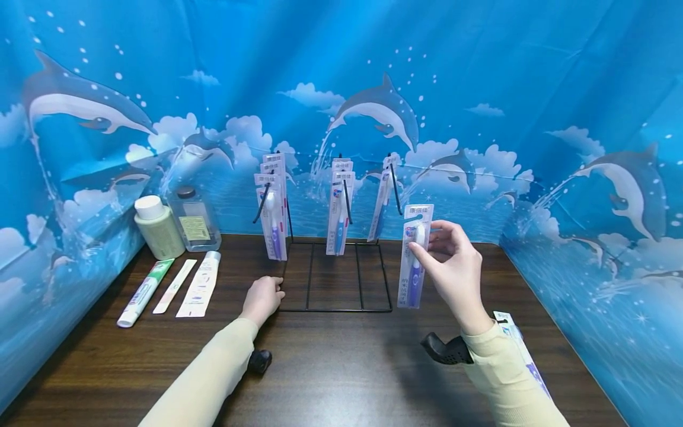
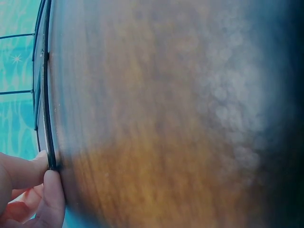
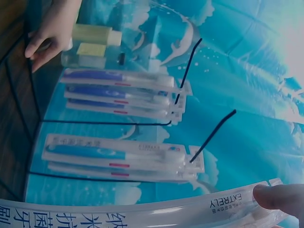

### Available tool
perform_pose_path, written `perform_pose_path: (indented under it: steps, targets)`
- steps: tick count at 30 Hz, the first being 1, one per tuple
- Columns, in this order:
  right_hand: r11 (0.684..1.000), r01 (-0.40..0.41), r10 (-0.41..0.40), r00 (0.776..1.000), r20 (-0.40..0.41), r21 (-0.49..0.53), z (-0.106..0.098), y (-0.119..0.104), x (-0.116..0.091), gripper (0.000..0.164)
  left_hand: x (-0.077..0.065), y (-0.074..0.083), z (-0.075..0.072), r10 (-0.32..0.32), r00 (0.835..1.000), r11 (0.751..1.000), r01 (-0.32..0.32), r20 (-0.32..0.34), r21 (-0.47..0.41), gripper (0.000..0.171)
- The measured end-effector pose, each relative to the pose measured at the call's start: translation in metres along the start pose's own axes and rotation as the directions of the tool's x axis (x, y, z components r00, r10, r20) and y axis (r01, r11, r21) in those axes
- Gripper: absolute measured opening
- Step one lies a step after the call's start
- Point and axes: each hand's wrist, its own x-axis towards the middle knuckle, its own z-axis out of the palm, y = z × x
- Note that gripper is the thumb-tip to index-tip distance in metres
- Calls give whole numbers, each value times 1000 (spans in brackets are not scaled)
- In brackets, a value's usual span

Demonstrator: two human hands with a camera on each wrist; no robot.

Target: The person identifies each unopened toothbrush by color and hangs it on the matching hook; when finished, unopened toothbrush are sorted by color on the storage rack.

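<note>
My right hand [image 1: 456, 267] pinches a packaged purple toothbrush [image 1: 416, 284] near its upper part, holding it upright to the right of a black wire display rack [image 1: 336, 310]. In the right wrist view, the thumb [image 3: 278, 198] presses on the pack's printed front. My left hand [image 1: 262, 299] grips the rack's front left base corner, with the wire between thumb and finger in the left wrist view. Several purple packs [image 1: 275, 231] hang on the left hook and blue packs [image 1: 340, 222] on the middle one. The right hook carries a blue pack [image 1: 380, 204].
Another toothbrush pack [image 1: 523, 350] lies at the right, partly behind the right forearm. To the left lie a green-and-white toothpaste tube [image 1: 145, 293], a narrow white packet [image 1: 175, 286] and a white tube [image 1: 200, 287]. Behind them stand a green bottle [image 1: 161, 231] and a clear bottle [image 1: 196, 222].
</note>
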Motion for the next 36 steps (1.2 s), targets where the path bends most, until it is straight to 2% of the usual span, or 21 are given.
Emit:
perform_pose_path:
  steps: [13, 22, 32, 36]
  targets:
    - [999, 35, -35, 999, 5, -8, 26, -1, 10, 46, -1, 1, 0, 0, 1000, 1000, 0, 4, -10, 37]
    - [998, 48, -47, 999, 25, -33, 33, 1, 13, 33, -2, 3, 2, -4, 1000, 1000, 4, 4, -10, 38]
    - [999, 0, 6, 989, 146, -45, 28, -2, 16, 33, 2, 2, -1, -10, 1000, 1000, 10, 4, -14, 37]
    - [999, -50, 48, 978, 204, 1, 30, 2, 23, 36, 1, 1, -1, -17, 1000, 1000, 17, 6, -10, 37]
